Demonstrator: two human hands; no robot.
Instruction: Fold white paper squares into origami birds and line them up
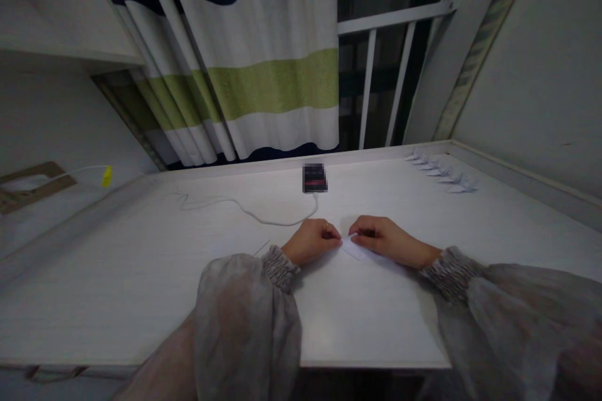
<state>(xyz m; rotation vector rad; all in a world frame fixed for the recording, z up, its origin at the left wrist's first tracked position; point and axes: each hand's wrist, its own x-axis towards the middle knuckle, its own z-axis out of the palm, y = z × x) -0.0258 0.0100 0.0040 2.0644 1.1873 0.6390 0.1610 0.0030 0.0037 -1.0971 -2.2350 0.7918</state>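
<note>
A small piece of white paper is between my two hands, low over the white desk. My left hand pinches its left edge with thumb and fingertips. On the other side my right hand has thumb and forefinger closed on the paper's upper right part. The paper's outline blends into the desk, so its exact shape and folds are hard to make out. Loose grey sleeves end at both wrists. Beside my left wrist lies a thin dark line or stick, partly hidden by the sleeve.
Several folded white paper figures stand in a row at the desk's back right. A small dark device, blurred, sits at the back with a white cable running left. A curtain hangs behind, beside a white railing.
</note>
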